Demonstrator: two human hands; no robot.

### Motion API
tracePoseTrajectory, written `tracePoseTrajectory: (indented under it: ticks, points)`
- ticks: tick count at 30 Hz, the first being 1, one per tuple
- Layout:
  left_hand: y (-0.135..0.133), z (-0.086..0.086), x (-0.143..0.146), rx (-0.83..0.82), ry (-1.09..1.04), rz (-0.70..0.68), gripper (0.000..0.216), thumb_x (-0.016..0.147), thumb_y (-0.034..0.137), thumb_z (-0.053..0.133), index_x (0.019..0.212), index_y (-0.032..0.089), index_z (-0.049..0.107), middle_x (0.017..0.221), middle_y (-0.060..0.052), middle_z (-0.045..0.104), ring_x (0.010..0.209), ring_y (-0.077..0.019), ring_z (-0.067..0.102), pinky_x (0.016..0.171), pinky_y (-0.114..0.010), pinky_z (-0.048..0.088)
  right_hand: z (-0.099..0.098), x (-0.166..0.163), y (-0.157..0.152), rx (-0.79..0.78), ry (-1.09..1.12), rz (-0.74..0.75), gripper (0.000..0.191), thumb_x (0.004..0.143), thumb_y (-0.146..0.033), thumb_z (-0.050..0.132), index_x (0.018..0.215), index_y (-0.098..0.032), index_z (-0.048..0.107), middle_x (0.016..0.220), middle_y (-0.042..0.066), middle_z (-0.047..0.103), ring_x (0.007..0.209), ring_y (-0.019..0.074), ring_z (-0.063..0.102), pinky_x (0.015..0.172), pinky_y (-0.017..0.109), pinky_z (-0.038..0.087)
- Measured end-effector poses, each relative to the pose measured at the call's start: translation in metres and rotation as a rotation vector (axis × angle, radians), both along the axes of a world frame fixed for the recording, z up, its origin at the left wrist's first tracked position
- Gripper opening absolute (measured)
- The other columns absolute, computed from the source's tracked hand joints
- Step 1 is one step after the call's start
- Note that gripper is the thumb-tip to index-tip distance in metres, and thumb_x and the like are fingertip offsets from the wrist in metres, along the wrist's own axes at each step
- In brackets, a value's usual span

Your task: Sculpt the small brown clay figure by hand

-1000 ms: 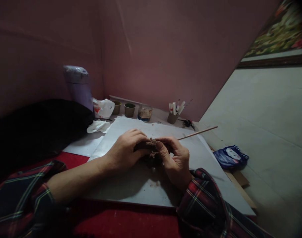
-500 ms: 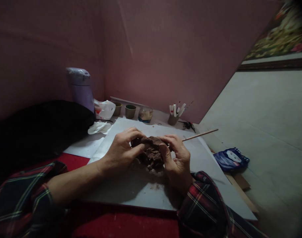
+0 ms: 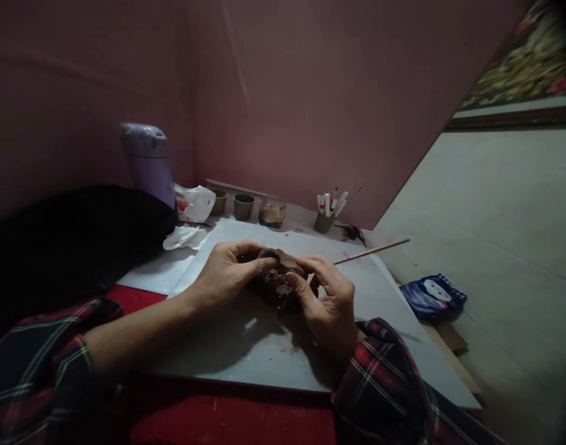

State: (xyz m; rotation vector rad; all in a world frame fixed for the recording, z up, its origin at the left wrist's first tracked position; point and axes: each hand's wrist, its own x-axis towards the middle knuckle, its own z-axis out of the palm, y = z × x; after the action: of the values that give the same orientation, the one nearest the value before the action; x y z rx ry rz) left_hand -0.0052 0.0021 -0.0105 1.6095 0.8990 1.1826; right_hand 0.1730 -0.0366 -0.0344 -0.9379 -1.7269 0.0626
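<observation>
A rough, crumbly lump of dark brown clay [image 3: 279, 285] is held between both hands over a white board [image 3: 227, 361]. My left hand [image 3: 229, 272] grips its left side, with the thumb pressed on the near face and the fingers behind. On the right side, my right hand [image 3: 326, 296] is closed on the clay, its thumb at the front and fingers over the top. Small brown crumbs lie on the board below. A thin wooden stick [image 3: 375, 250] rests on the board beyond my right hand.
Along the back stand a purple bottle [image 3: 148, 167], small cups [image 3: 243, 208], a glass jar [image 3: 272, 213] and a pen holder [image 3: 324, 221] with markers. Dark scissors [image 3: 352, 233] lie beside it. A crumpled tissue [image 3: 185, 237] and a black cloth [image 3: 78, 241] are at left. A blue pouch [image 3: 433, 296] sits at right.
Both thumbs have shifted on the clay: the left slid up and inward, the right moved lower and left. The lump looks more folded and narrower between my hands.
</observation>
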Motion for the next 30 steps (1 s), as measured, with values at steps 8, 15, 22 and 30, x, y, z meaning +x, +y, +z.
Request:
tracePoseTrajectory:
  ticks: [8, 15, 22, 30]
  points:
    - [0.002, -0.002, -0.001, -0.233, -0.161, -0.289, 0.031, 0.079, 0.036, 0.073, 0.103, 0.016, 0.075, 0.096, -0.009, 0.077, 0.086, -0.0196, 0.07, 0.08, -0.029, 0.055, 0.0, 0.002, 0.001, -0.005, 0.065, -0.152, 0.012, 0.088, -0.026, 0.06, 0.095, -0.018, 0.066, 0.086, 0.004, 0.066, 0.075, 0.0159, 0.06, 0.061, 0.03, 0.047]
    - [0.007, -0.01, -0.005, -0.466, -0.288, -0.397, 0.033, 0.062, 0.028, 0.086, 0.088, 0.012, 0.074, 0.079, -0.008, 0.075, 0.064, -0.0156, 0.068, 0.062, -0.025, 0.053, -0.001, 0.003, 0.0, 0.069, 0.028, -0.14, 0.012, 0.088, -0.022, 0.06, 0.097, -0.018, 0.066, 0.088, 0.004, 0.067, 0.079, 0.0169, 0.062, 0.064, 0.031, 0.05]
    - [0.006, -0.01, -0.001, -0.444, -0.297, -0.352, 0.054, 0.055, 0.025, 0.089, 0.103, 0.013, 0.068, 0.085, -0.008, 0.074, 0.065, -0.0174, 0.069, 0.059, -0.026, 0.053, -0.003, 0.002, 0.002, 0.146, -0.004, -0.063, 0.022, 0.086, -0.016, 0.063, 0.106, -0.022, 0.067, 0.094, 0.004, 0.067, 0.081, 0.0161, 0.065, 0.069, 0.031, 0.057]
    - [0.005, -0.009, 0.001, -0.42, -0.282, -0.351, 0.048, 0.058, 0.023, 0.088, 0.102, 0.014, 0.071, 0.081, -0.006, 0.075, 0.061, -0.0143, 0.068, 0.059, -0.023, 0.053, -0.001, 0.0, -0.005, 0.129, -0.105, 0.041, 0.034, 0.091, -0.023, 0.057, 0.125, -0.019, 0.06, 0.105, 0.009, 0.061, 0.096, 0.0187, 0.063, 0.08, 0.034, 0.058]
